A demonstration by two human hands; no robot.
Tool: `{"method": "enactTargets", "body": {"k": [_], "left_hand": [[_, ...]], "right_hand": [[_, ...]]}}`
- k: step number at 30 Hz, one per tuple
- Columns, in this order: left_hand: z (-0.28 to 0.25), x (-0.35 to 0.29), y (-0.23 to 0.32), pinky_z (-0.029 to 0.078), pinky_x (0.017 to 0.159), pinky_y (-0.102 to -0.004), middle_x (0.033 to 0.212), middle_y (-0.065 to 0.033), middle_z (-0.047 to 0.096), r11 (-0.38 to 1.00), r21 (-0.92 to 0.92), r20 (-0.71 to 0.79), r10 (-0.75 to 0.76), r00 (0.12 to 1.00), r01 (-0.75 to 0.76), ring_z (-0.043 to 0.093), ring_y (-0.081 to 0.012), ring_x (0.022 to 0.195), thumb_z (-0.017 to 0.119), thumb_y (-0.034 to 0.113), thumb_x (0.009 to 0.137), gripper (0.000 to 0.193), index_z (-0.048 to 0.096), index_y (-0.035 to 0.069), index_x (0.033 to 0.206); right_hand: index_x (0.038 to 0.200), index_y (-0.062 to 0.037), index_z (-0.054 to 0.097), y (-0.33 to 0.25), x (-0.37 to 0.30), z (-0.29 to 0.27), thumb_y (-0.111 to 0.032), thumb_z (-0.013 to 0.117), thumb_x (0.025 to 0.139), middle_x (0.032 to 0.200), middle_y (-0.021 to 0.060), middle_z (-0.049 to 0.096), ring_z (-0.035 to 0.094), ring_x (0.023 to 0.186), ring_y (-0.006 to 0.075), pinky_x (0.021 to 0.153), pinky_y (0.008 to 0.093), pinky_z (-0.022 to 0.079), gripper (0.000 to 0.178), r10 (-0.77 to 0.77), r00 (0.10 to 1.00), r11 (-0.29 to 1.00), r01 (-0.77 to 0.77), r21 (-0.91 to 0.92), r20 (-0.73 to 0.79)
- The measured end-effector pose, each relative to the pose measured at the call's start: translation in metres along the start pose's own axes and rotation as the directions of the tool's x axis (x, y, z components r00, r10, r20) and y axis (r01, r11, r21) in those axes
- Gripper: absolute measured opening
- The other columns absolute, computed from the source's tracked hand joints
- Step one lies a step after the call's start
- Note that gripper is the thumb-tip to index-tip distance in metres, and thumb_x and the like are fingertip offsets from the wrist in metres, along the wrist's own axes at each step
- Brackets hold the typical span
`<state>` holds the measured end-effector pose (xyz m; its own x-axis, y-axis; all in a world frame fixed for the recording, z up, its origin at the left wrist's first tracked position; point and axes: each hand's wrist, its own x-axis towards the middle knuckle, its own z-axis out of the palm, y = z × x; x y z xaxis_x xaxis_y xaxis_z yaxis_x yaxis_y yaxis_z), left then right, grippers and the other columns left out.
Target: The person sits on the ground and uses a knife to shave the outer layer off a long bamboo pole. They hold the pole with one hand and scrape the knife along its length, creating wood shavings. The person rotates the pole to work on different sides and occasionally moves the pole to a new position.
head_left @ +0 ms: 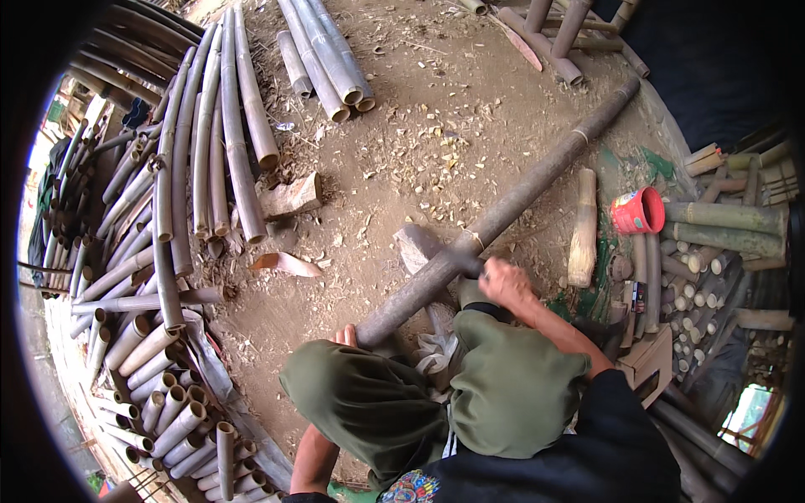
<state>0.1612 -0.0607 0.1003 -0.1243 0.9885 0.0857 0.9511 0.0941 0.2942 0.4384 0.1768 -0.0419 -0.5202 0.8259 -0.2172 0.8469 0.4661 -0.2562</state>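
A long brown bamboo pole point(520, 194) runs slantwise from near my knees to the upper right, its middle propped on a wooden block point(417, 249). My left hand point(345, 335) grips the pole's near end; only its fingertips show past my left knee. Closed round the handle of a dark, broad-bladed knife point(461, 262), my right hand point(507, 287) is just right of the pole. The blade is smeared by motion and lies across the pole, beside a pale ring at a joint. Whether it touches the bamboo I cannot tell.
Bamboo poles point(239, 126) and shorter cut pieces point(180, 427) are heaped on the left. Wood chips litter the dirt floor point(369, 176). To the right are a frayed pale log point(583, 226), a red bucket point(639, 211), a cardboard box point(650, 365) and stacked bamboo point(725, 226).
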Motion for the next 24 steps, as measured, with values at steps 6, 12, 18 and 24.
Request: {"method": "enactTargets", "body": {"k": [6, 12, 18, 24], "left_hand": [[-0.001, 0.006, -0.002, 0.047, 0.085, -0.0500, 0.101, -0.0263, 0.060, 0.987, 0.108, -0.080, 0.125, 0.989, -0.116, 0.060, -0.0400, 0.092, 0.053, 0.012, 0.093, 0.045, 0.046, -0.013, 0.130], [0.004, -0.003, -0.009, 0.045, 0.081, -0.0499, 0.101, -0.0249, 0.059, 0.998, 0.023, -0.035, 0.057, 0.998, -0.056, 0.059, -0.0398, 0.090, 0.055, 0.014, 0.092, 0.044, 0.048, -0.010, 0.127], [0.004, 0.004, -0.010, 0.045, 0.081, -0.0499, 0.101, -0.0246, 0.059, 0.999, 0.006, -0.015, 0.034, 0.999, -0.034, 0.059, -0.0398, 0.090, 0.056, 0.015, 0.091, 0.044, 0.048, -0.009, 0.127], [0.004, 0.007, -0.011, 0.045, 0.081, -0.0500, 0.101, -0.0244, 0.059, 1.000, -0.007, 0.003, 0.018, 1.000, -0.017, 0.059, -0.0399, 0.090, 0.056, 0.015, 0.091, 0.044, 0.048, -0.009, 0.127]], "right_hand": [[0.096, -0.0012, 0.059, -0.012, -0.001, -0.025, -0.034, 0.062, 0.089, 0.087, 0.0232, 0.069, 0.068, 0.079, 0.0431, 0.070, 0.0532, 0.055, 0.034, -0.195, 0.974, 0.981, 0.192, 0.039, 0.114], [0.093, -0.0019, 0.059, -0.018, 0.018, -0.019, -0.033, 0.062, 0.089, 0.079, 0.0249, 0.068, 0.068, 0.075, 0.0444, 0.066, 0.0541, 0.054, 0.031, 0.193, 0.981, 0.972, -0.187, 0.141, -0.028], [0.093, -0.0030, 0.057, -0.009, 0.019, 0.004, -0.033, 0.065, 0.087, 0.083, 0.0241, 0.067, 0.067, 0.077, 0.0449, 0.069, 0.0545, 0.053, 0.032, 0.338, 0.930, 0.925, -0.300, 0.233, -0.143], [0.094, -0.0029, 0.057, -0.004, 0.012, 0.012, -0.033, 0.065, 0.087, 0.084, 0.0241, 0.068, 0.067, 0.077, 0.0442, 0.069, 0.0537, 0.054, 0.032, 0.170, 0.977, 0.975, -0.148, 0.164, -0.126]]}}
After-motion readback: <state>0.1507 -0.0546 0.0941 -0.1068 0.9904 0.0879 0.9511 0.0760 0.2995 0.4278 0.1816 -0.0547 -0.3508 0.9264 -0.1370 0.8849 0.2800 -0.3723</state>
